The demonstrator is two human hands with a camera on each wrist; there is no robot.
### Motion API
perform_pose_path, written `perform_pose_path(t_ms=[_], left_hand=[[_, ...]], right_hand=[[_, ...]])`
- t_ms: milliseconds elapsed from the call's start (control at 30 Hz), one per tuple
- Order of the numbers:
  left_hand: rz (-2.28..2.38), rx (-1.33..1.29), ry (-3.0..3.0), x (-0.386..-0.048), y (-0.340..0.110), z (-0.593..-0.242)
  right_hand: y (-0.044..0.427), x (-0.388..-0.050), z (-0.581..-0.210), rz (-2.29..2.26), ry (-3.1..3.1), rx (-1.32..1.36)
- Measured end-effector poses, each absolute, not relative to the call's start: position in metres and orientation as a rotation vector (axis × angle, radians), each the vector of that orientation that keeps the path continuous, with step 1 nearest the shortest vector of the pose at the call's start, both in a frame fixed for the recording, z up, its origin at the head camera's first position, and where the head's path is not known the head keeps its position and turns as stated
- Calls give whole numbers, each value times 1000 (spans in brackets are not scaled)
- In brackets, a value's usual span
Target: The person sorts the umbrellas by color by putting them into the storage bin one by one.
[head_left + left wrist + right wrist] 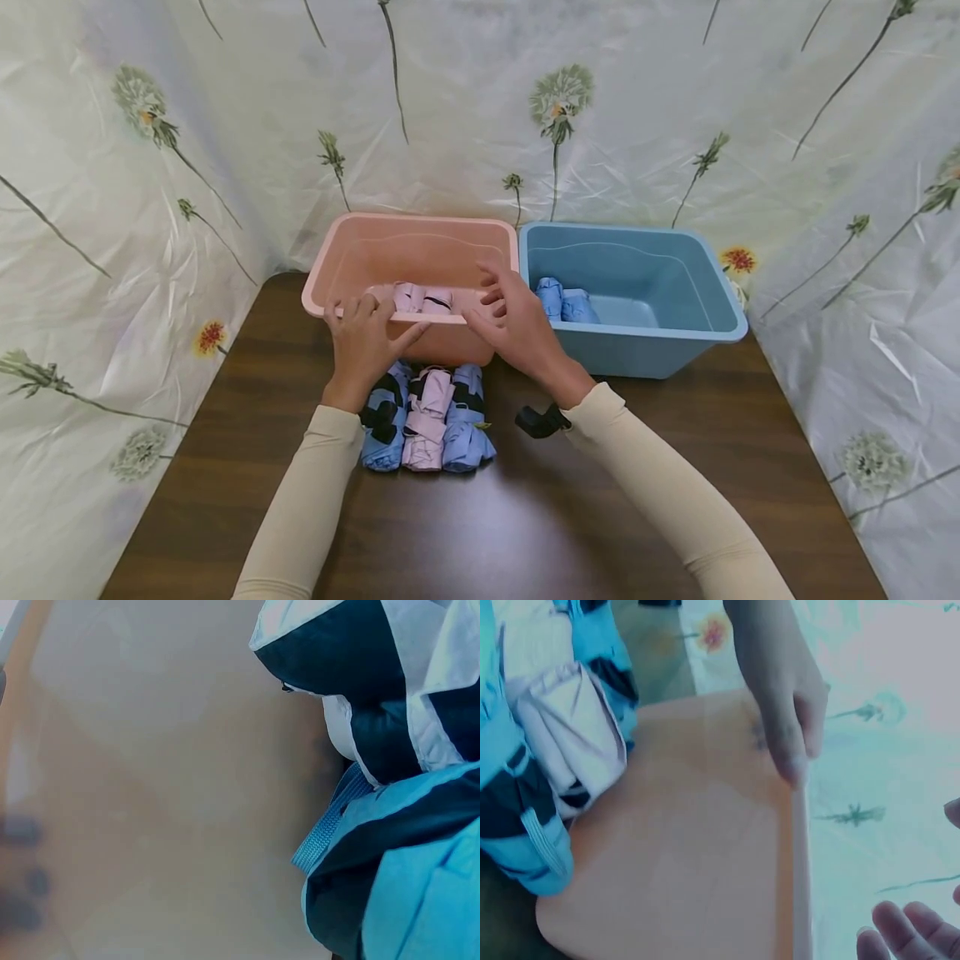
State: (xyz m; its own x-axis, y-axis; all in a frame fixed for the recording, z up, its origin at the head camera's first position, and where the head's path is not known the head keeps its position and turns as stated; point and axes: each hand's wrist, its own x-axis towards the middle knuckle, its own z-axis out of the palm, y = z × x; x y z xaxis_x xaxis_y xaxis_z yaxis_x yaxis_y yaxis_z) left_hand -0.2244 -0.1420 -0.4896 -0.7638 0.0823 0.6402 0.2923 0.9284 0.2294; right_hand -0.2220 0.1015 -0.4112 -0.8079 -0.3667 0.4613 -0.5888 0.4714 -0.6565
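My left hand (358,342) grips the front rim of a pink plastic bin (420,220), its fingers over the edge and its thumb outside. My right hand (521,321) hovers at the bin's front right corner with spread, loosely bent fingers and nothing held. Small pink fabric rolls (437,301) lie inside the pink bin. Before its front wall, below my left hand, stand three rolled fabric bundles with black bands: a blue bundle (386,450), a pink bundle (426,429) and another blue bundle (467,446). The left wrist view shows bundles beside the bin wall (187,787).
A blue plastic bin (637,335) stands right beside the pink one, with blue fabric rolls (577,307) at its left end. Both bins stand on a dark wooden table (637,500), near a flower-printed sheet (450,108) hanging behind and at the sides.
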Motion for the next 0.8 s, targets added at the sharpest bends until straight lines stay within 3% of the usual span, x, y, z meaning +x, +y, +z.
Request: perform_pose_path(t_ms=[533, 800], left_hand=[[-421, -269, -2431, -221, -142, -494], [-424, -261, -2418, -224, -142, -491]], right_hand=[[109, -181, -418, 1517, -2357, 729], [107, -155, -393, 1600, -2348, 656]])
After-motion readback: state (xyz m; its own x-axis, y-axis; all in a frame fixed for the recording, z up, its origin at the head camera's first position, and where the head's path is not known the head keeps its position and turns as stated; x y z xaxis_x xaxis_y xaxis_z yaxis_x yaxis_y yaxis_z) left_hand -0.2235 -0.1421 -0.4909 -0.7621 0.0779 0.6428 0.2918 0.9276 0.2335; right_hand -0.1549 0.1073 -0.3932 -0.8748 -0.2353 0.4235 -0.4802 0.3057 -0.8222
